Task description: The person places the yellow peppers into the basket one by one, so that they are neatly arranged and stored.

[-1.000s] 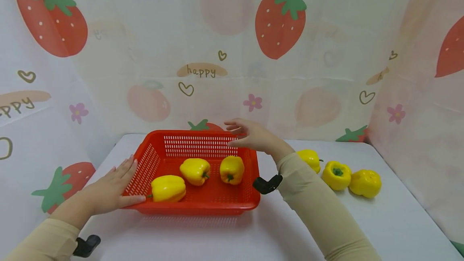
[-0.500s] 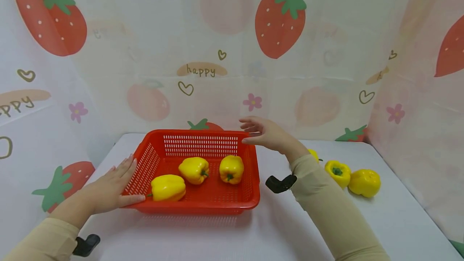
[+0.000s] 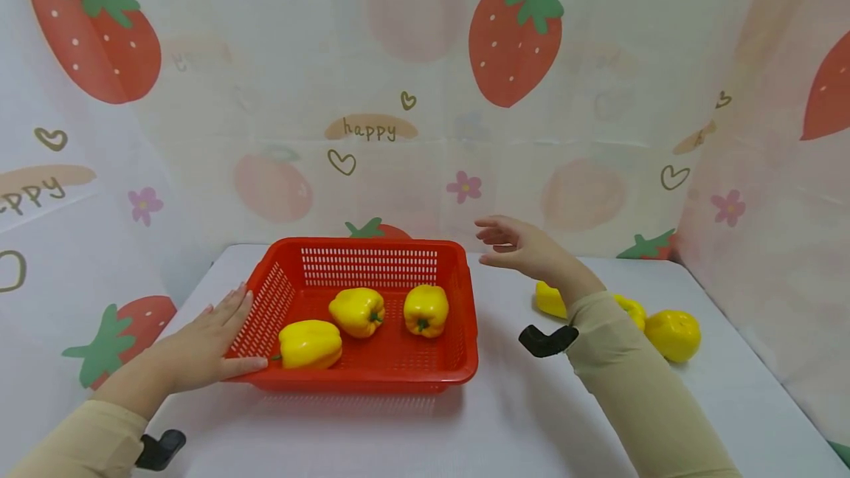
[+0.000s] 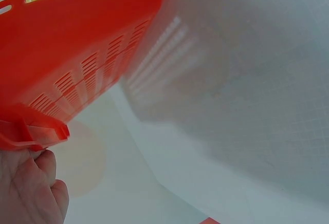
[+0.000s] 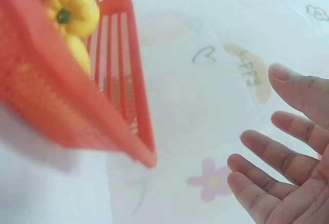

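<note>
A red plastic basket [image 3: 365, 378] with slotted walls stands on the table, holding three yellow bell peppers, one at front left [image 3: 310, 344], one in the middle [image 3: 356, 313] and one at right [image 3: 426, 311]. My left hand [image 3: 189, 351] rests on the basket's left rim with fingers extended, thumb at the front corner. The left wrist view has that palm [image 4: 25, 190] right at the rim. Past the basket's right back corner, my right hand [image 3: 531, 251] is raised with nothing in it. In the right wrist view its fingers [image 5: 280, 160] are spread apart.
Three more yellow peppers lie on the white table [image 3: 505, 419] to the right: one [image 3: 550, 300] partly behind the right wrist, another [image 3: 632, 310] mostly covered by the sleeve, and a third [image 3: 674, 336] farther right. A strawberry-print curtain [image 3: 412, 43] encloses the back and sides.
My right hand has moved right, from over the basket's back right corner to beyond its right side. My left hand, the basket and its peppers stay where they were.
</note>
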A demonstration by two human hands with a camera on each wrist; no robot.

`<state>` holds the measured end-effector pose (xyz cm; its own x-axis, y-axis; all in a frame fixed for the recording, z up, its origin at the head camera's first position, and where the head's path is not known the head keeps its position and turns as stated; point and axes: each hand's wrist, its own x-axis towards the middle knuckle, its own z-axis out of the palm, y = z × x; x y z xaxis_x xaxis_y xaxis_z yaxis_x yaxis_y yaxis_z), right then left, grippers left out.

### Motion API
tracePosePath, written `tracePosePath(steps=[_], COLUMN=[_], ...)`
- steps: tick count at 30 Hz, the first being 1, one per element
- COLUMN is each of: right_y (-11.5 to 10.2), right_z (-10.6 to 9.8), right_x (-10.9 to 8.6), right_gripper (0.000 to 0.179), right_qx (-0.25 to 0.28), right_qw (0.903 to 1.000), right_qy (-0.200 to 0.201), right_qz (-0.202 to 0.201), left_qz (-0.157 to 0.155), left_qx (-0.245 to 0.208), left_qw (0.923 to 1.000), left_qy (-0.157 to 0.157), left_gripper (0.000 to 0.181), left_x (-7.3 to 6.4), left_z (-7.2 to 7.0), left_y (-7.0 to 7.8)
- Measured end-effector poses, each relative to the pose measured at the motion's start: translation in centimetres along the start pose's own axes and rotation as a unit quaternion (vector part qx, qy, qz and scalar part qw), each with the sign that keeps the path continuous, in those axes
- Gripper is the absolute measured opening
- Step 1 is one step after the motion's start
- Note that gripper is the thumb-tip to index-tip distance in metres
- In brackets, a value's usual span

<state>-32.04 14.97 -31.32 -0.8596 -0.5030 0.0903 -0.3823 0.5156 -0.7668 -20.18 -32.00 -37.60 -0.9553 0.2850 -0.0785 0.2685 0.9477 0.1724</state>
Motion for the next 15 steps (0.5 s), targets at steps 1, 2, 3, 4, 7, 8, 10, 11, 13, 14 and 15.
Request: tracePosePath(steps=[1,2,3,4,7,8,10,11,13,14,15], right_y=[0.2,0.4,0.7,0.8,1.6,1.9,2.4,2.7,3.1,3.3,3.5], right_z=[-0.2,-0.4,-0.5,-0.7,-1.2,-1.3,-1.5,-1.6,-1.8,-1.9,-2.0], right_x=[-0.2,-0.4,-0.6,-0.8,-1.3,-1.4,-1.7,-1.8,-2.1,-2.3,-2.4], right_gripper=[0.058,0.058,0.059,0.059,0.059,0.06,0.06,0.061,0.062,0.062,0.063], right_qx=[-0.003,-0.005,-0.007,-0.008,-0.008,-0.009,-0.009,-0.009,-0.009,-0.008,-0.008], right_qw=[1.0,0.9999,0.9999,0.9998,0.9994,0.9993,0.999,0.9989,0.9985,0.9984,0.9983], right_qy=[0.003,0.005,0.007,0.01,0.019,0.022,0.026,0.027,0.03,0.031,0.032], right_qz=[0.006,0.01,0.013,0.017,0.027,0.03,0.035,0.037,0.044,0.047,0.048], left_qz=[0.0,0.0,0.0,0.0,0.002,0.002,0.003,0.003,0.003,0.003,0.003], left_qx=[0.001,0.001,0.001,0.001,0.001,0.001,0.001,0.001,0.002,0.003,0.003], left_qw=[1.0,1.0,1.0,1.0,1.0,1.0,1.0,1.0,1.0,1.0,1.0], left_qy=[0.0,0.0,0.001,0.001,0.002,0.002,0.003,0.002,0.002,0.002,0.002], left_gripper=[0.11,0.11,0.11,0.11,0.11,0.11,0.11,0.11,0.109,0.109,0.109], left_x=[0.0,0.0,0.0,0.0,0.0,-0.1,-0.1,-0.1,-0.1,-0.1,-0.1], left_z=[0.0,0.0,0.0,0.0,-0.1,-0.1,-0.1,-0.1,-0.1,-0.1,-0.1], left_y=[0.0,0.0,0.0,0.0,0.1,0.1,0.1,0.1,0.1,0.1,0.1])
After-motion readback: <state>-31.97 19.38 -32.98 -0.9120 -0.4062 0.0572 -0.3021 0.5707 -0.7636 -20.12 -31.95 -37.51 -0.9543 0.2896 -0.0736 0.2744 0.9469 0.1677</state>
